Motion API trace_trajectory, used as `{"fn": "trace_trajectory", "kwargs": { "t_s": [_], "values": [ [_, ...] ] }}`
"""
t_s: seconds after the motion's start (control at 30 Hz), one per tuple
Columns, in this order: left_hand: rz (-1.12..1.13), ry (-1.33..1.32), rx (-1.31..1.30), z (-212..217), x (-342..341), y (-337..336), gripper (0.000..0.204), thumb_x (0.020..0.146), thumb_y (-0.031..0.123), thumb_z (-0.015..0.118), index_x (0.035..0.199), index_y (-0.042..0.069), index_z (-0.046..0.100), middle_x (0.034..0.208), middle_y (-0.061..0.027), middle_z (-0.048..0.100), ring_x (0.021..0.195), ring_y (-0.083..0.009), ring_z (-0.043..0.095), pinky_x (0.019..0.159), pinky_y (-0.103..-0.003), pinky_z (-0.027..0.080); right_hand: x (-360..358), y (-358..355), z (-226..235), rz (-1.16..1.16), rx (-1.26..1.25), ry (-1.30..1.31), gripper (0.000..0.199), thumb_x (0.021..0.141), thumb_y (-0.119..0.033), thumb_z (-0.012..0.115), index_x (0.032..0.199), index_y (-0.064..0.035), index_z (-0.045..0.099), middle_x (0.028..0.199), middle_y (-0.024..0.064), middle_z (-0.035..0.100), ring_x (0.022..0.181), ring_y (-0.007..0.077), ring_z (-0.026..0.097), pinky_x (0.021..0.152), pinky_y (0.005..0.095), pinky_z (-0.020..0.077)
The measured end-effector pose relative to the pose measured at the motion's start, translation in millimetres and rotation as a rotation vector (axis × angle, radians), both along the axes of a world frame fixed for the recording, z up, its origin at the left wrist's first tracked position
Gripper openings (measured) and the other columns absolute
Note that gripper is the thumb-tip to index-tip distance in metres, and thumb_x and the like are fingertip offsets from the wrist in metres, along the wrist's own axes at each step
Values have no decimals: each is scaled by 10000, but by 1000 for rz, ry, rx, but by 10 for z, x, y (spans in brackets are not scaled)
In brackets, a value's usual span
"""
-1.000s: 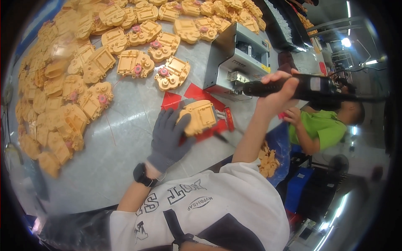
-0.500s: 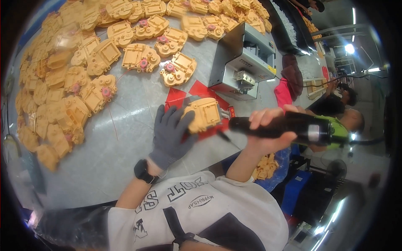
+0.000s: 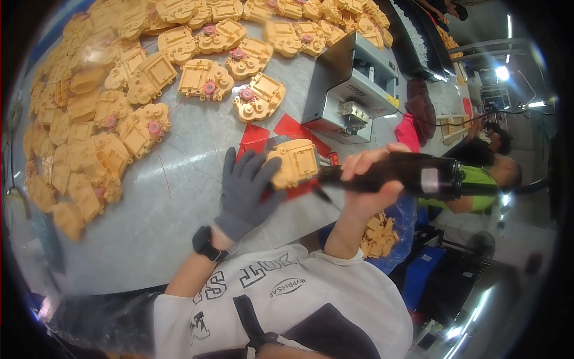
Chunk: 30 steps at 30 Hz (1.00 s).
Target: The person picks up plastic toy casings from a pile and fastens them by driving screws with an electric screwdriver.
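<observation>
My left hand [image 3: 248, 194], in a grey glove, holds a yellow plastic housing [image 3: 297, 163] by its left side, thumb and fingers around the edge. Red pieces [image 3: 254, 136] lie beneath and behind it on the grey table. In my bare right hand [image 3: 368, 194] is a black electric screwdriver [image 3: 412, 173], lying nearly level, with its front end pointing left. That end is close to the right edge of the housing; whether they touch I cannot tell. A dark, thin tool [image 3: 321, 192] sits just below the housing, partly blurred.
Many similar yellow housings [image 3: 143, 78] cover the table's left and far sides, several with pink-red round parts and thin red wires. A grey box-shaped machine [image 3: 335, 90] stands behind my right hand. Small yellow parts [image 3: 379, 236] fill a blue-lined container at right. Other people sit farther right.
My right hand has brought the screwdriver a little left, its front end nearer the housing. My left hand keeps its hold on the housing, and the view has shifted slightly.
</observation>
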<state>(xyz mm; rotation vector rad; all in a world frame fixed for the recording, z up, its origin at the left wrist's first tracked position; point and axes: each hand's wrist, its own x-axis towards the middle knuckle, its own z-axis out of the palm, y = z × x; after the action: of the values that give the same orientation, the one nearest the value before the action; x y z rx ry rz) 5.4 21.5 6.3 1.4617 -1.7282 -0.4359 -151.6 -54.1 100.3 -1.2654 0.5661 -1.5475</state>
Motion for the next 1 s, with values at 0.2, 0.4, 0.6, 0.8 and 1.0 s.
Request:
{"fn": "trace_trajectory", "kwargs": {
  "t_s": [0.2,0.4,0.6,0.8,1.0],
  "values": [
    [-19,10,9,-1,13,-21,591,637,254,681,1165,91,470,1124,-134,488,1078,-353,434,996,-556,195,28,-15,-52,14,-41,148,572,781,-498,586,1101,-89,347,689,70,516,467,167,494,451,265,387],
    [-13,17,6,-23,26,-30,588,636,253,682,1161,91,474,1119,-137,490,1071,-356,439,989,-561,205,46,-15,-89,31,-27,109,547,760,-463,633,1066,-92,371,713,71,525,488,164,499,443,258,380],
    [-16,13,-9,-15,6,-35,582,634,251,681,1156,89,480,1123,-138,492,1069,-356,441,990,-559,206,39,1,-83,46,-56,129,537,751,-453,647,1047,-92,383,716,71,527,482,163,493,438,248,381],
    [-5,7,5,-10,-1,-6,586,636,249,677,1161,86,473,1133,-139,488,1078,-354,437,993,-557,207,37,-7,-83,11,-43,127,600,758,-478,626,1110,-66,368,689,62,511,460,156,486,446,270,396],
    [3,2,-30,-38,-10,-7,586,642,255,674,1165,85,469,1133,-139,487,1077,-356,437,992,-557,210,-8,-57,-75,138,-63,151,627,751,-460,642,1132,-52,355,677,71,506,477,165,504,473,292,418]
  ]
}}
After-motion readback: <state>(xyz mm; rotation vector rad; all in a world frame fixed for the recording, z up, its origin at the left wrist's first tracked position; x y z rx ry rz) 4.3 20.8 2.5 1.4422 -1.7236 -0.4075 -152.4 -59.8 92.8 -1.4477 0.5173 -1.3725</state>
